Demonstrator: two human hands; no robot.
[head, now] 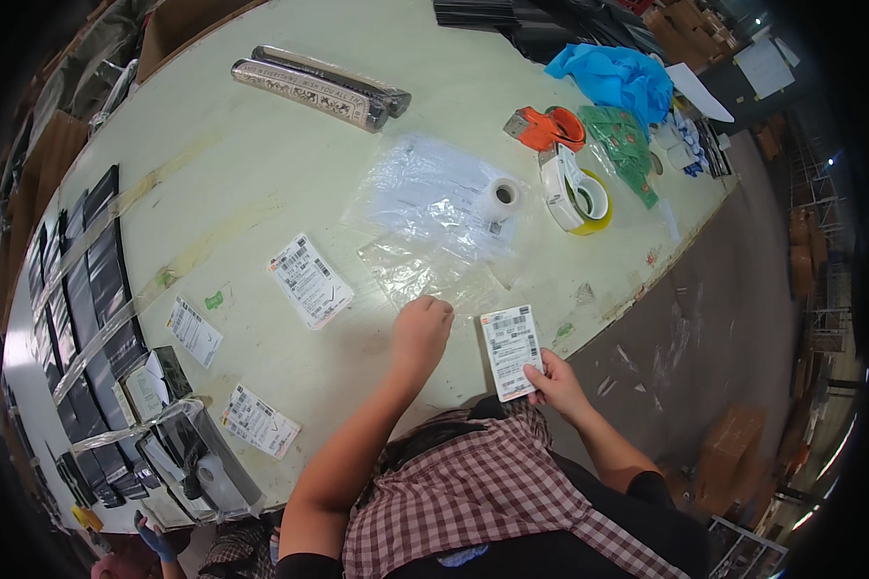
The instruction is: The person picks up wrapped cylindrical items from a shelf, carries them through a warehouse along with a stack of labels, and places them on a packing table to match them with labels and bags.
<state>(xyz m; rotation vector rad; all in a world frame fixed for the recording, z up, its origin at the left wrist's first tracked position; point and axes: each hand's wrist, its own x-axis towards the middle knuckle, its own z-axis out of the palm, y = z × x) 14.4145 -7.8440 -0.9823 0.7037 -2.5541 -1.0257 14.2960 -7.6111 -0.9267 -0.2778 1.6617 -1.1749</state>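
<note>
A stack of printed shipping labels [510, 347] is held upright at the table's near edge by my right hand [554, 387], thumb on its face. My left hand [423, 326] rests with bent fingers at the lower edge of a clear plastic bag [427, 271]; whether it grips the plastic I cannot tell. Beyond that bag lie papers in clear plastic [434, 188], with a small white roll [503, 197] on them. Another stack of labels [310, 281] lies left of my left hand. Farther left are two smaller groups of labels [194, 331], [261, 422] on the table.
Two wrapped rolls [311, 94] lie at the back. An orange tape dispenser [547, 129], a white tape dispenser [572, 192], green packets [619, 148] and blue plastic [612, 76] are at right. Black mailer bags [87, 289] lie left, under tape. A co-worker's gloved hand [156, 539] shows lower left.
</note>
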